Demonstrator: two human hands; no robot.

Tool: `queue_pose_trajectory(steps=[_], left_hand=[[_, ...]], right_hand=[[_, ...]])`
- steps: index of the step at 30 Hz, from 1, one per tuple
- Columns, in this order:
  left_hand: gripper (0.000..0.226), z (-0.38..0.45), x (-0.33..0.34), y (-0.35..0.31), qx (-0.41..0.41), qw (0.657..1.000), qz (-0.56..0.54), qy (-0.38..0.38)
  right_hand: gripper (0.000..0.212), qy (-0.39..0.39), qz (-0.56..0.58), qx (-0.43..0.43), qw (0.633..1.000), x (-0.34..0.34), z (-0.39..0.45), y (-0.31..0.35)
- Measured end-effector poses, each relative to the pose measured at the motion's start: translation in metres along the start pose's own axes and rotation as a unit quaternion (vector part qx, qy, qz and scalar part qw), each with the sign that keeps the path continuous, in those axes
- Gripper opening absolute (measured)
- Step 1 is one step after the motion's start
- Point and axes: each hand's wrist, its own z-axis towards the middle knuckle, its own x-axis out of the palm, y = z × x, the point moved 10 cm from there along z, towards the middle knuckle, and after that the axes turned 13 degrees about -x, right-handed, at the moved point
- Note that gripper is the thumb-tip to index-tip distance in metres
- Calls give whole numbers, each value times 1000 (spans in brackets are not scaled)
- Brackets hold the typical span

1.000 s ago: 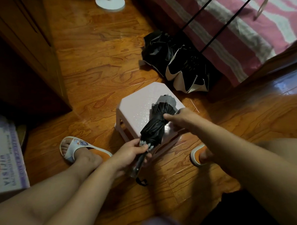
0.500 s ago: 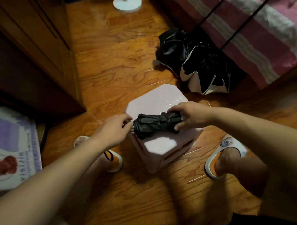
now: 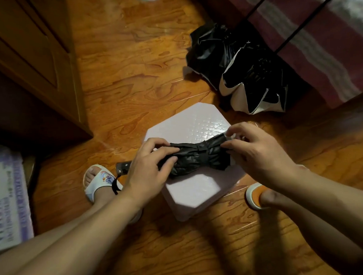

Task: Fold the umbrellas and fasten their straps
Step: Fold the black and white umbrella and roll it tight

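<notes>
While the folded black umbrella [image 3: 197, 157] lies sideways across the top of a pale stool [image 3: 188, 124], both hands hold it. The left hand [image 3: 146, 173] grips the end nearer the handle [image 3: 123, 167], its fingers curled round the cloth. The right hand [image 3: 257, 153] pinches the other end between thumb and fingertips. A strap [image 3: 199, 147] with a snap wraps round the middle of the bundle. Beyond the stool, two more umbrellas [image 3: 242, 73] lie unfolded on the wooden floor [image 3: 123, 77] beside a striped bed [image 3: 317, 40]
</notes>
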Motion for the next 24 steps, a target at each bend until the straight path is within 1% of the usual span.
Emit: queue_pose_trajectory(steps=[2,3,7,9,11,14,15,18,20,22,24], left_hand=[[22,3,-3,0,9,1000,-16,-7],[21,2,-3,-1,26,1000,-14,-9],[25,-7,6,-11,148,987,65,18],[26,-6,10,-10,175,979,101,29],[27,-2,12,-10,182,976,113,39],[30,0,9,-10,178,976,112,50],[35,-2,10,-10,183,974,123,59],[46,-8,16,-9,205,963,154,79],[47,-6,17,-7,201,965,151,79],[49,-6,17,-7,202,966,147,73],[51,-7,17,-7,205,966,143,71]], right_hand=[[24,3,-15,-28,999,3,-1,0],[23,11,-18,-42,999,6,-3,1],[23,61,-27,-93,993,19,-15,12],[25,61,-23,-88,994,22,-16,9],[25,57,-8,-80,995,22,-11,2],[14,64,2,-105,992,22,-8,0],[11,71,6,-112,991,23,-9,1],[11,98,9,-111,989,23,-12,3],[11,91,-21,-95,991,18,-10,3],[18,64,-56,-88,993,9,-5,9],[31,58,-54,-102,992,10,-1,21]])
